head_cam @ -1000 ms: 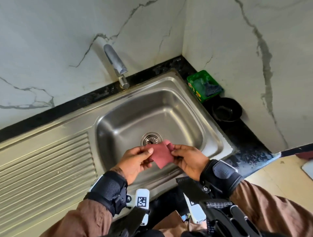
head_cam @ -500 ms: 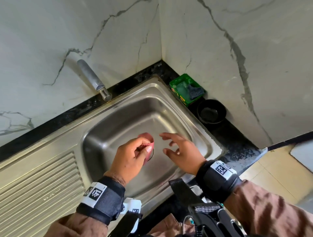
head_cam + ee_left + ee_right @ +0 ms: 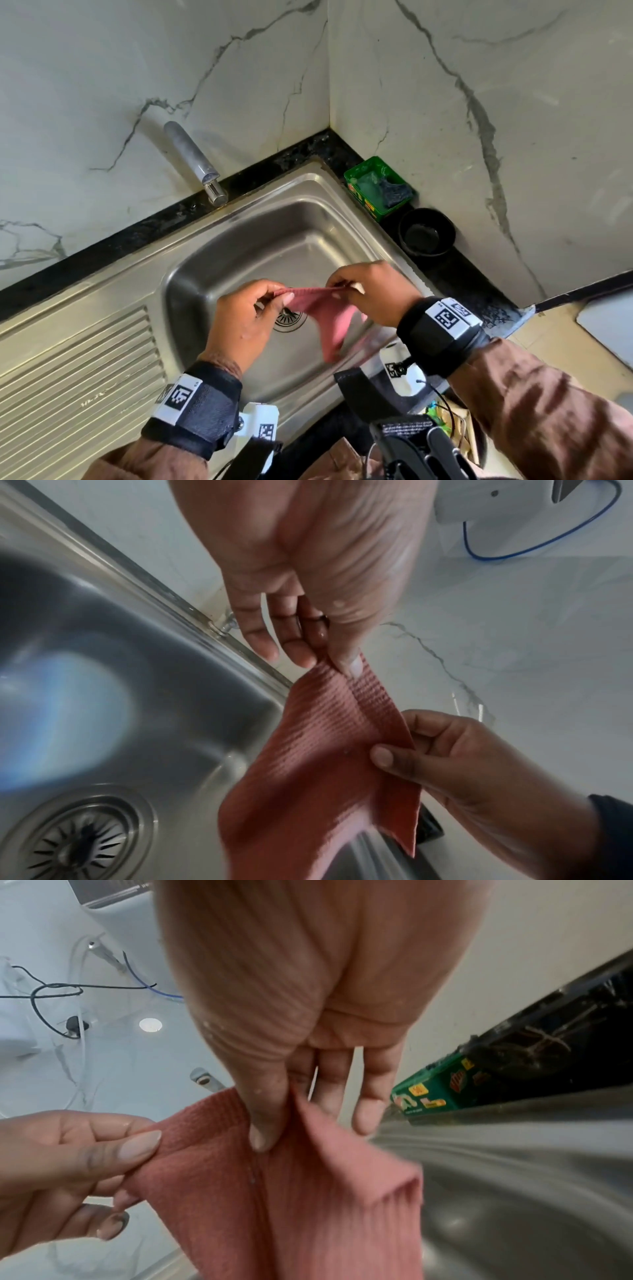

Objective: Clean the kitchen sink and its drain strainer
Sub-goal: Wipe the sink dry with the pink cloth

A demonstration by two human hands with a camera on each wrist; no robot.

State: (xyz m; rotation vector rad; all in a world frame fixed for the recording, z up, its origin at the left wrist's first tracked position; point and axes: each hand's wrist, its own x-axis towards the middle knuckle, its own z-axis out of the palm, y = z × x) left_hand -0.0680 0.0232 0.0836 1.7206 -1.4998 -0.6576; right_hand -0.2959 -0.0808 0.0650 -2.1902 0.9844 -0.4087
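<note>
Green box (image 3: pixel 378 186) in the corner on the black worktop (image 3: pixel 476 291), something dark inside. Just beside it, a round black bowl (image 3: pixel 426 235), near the marble-veined wall (image 3: pixel 479 102). Metal tap (image 3: pixel 195 162) jutting from the back wall. Tiled floor (image 3: pixel 555 339) at right.

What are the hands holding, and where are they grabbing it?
A pink cloth. The left hand and right hand each pinch its top edge, one at each end.

Home kitchen: steel sink (image 3: pixel 239 240), tap (image 3: pixel 191 161), marble-tiled wall (image 3: pixel 102 85), black counter (image 3: pixel 479 291).
</note>
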